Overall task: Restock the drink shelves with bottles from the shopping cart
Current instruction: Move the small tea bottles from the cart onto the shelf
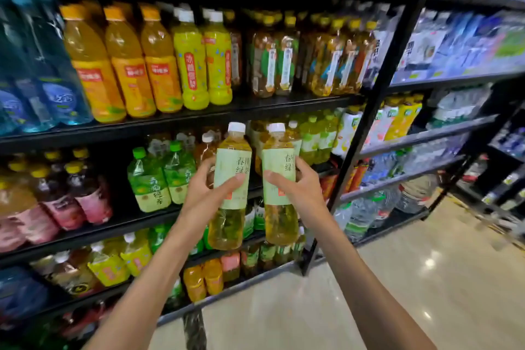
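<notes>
Two tea bottles are up before the middle shelf (159, 216): our left hand (211, 193) grips one bottle (231, 179), our right hand (298, 190) the other bottle (279, 179) (both upright). Crowded rows could topple when we push in.

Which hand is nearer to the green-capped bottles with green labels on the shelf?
Left. The left hand, gripping one pale-label bottle, is just right of the green-capped bottles; the right hand, holding a second bottle, is farther right.

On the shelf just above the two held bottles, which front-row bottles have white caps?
The two bright yellow bottles with red label strips. They stand between the orange-capped juice bottles on their left and the yellow-capped tea bottles on their right.
</notes>
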